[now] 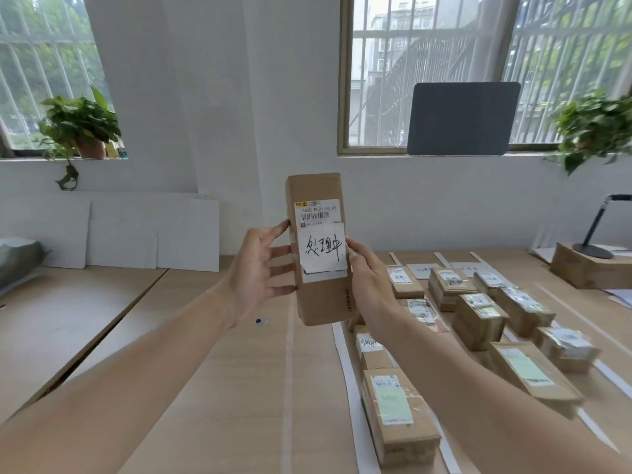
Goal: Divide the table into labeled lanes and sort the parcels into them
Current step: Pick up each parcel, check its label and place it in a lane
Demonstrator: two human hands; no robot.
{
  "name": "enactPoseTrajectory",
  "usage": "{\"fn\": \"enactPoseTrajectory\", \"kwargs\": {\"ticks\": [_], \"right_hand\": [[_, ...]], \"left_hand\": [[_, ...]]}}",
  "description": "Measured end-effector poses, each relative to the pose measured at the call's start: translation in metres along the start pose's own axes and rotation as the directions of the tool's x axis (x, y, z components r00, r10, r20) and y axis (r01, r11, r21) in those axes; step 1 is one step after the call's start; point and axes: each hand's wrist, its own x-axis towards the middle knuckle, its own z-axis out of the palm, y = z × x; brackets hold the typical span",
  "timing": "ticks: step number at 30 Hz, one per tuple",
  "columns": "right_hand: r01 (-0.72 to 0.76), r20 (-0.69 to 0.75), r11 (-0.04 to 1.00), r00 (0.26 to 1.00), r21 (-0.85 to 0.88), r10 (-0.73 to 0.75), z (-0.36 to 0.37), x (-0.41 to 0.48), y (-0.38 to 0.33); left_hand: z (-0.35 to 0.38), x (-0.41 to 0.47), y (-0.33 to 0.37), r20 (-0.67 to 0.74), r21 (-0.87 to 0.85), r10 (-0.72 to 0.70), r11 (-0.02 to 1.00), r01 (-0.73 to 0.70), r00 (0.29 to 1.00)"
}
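Hands: my left hand [260,265] and right hand [371,283] clasp the parcel [323,302] upright above the table [222,371] middle; a loose fingertip hold could drop it onto sorted parcels [478,319] toward the right edge, or I misread its handwritten slip [323,249].

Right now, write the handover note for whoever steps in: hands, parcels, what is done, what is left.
Left hand: holds the left side of the held parcel, which is raised upright above the table.
Right hand: grips the parcel's right edge.
A handwritten slip on the parcel faces the camera.
Done: white tape strips mark lanes on the table's right part, lane labels lie at the far end, and sorted parcels lie in rows between the strips.
Left: match the slip to a lane label and set this parcel in that lane.
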Motion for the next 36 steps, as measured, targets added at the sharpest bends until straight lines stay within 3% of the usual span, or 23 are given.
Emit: {"fn": "enactPoseTrajectory", "kwargs": {"ticks": [11,20,26,36], "right_hand": [[-0.092,-0.18,0.995,0.98,-0.034,0.084,-0.059,-0.007,0.036],[-0.178,-0.166,0.977,0.973,-0.117,0.158,-0.239,-0.022,0.073],[-0.315,-0.201,0.939,0.938,-0.142,0.284,-0.353,-0.048,0.098],[-0.491,-0.381,0.862,0.826,-0.126,0.415,-0.473,-0.083,0.147]], "left_hand": [[0.058,0.031,-0.043,0.097,0.066,-0.126,0.991,0.12,0.987],[0.232,0.02,-0.129,0.033,-0.024,-0.212,0.977,0.213,0.977],[0.345,0.002,-0.176,-0.005,0.012,-0.328,0.944,0.328,0.945],[0.452,-0.009,-0.26,0.132,0.057,-0.534,0.845,0.532,0.835]]}}
